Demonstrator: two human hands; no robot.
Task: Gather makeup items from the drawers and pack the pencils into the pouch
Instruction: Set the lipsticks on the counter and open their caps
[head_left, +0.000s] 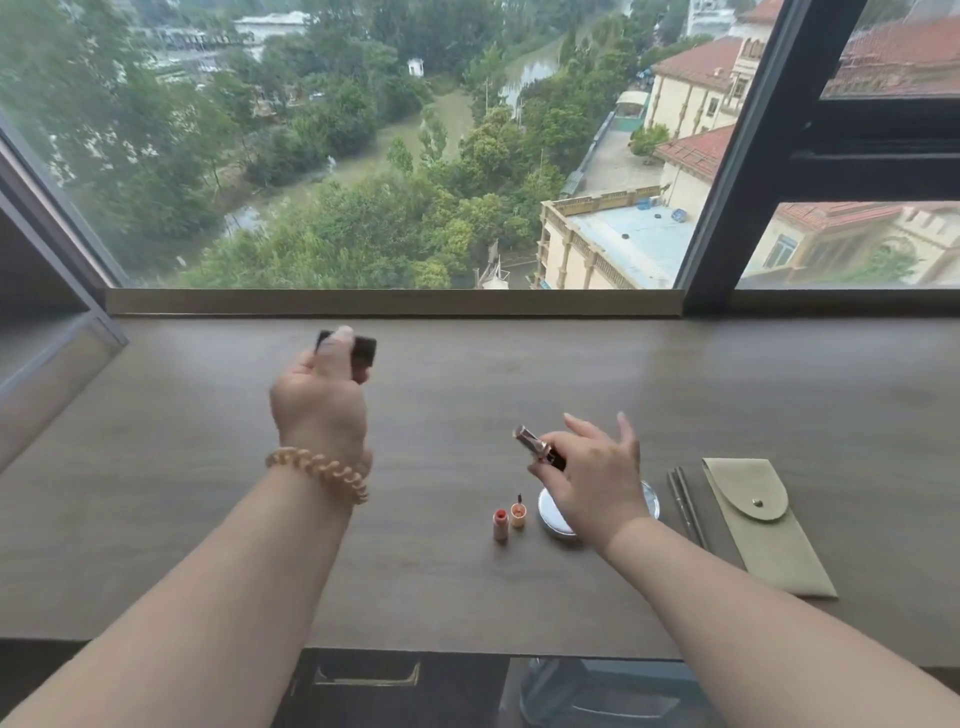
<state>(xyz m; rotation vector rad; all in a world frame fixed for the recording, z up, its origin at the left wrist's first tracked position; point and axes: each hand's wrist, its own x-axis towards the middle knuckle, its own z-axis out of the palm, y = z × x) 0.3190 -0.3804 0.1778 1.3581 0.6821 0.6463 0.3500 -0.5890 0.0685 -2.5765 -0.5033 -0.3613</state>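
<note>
A long brown desk runs under a wide window. The left hand grips one small dark case, partly hidden. The right hand pinches one lipstick tube, covering a round compact. Two small bottles stand near; two pencils lie just left of the closed pouch.

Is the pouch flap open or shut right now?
Shut. The pouch lies flat on the desk, flap folded down over its snap; the pencils lie outside, beside it.
</note>
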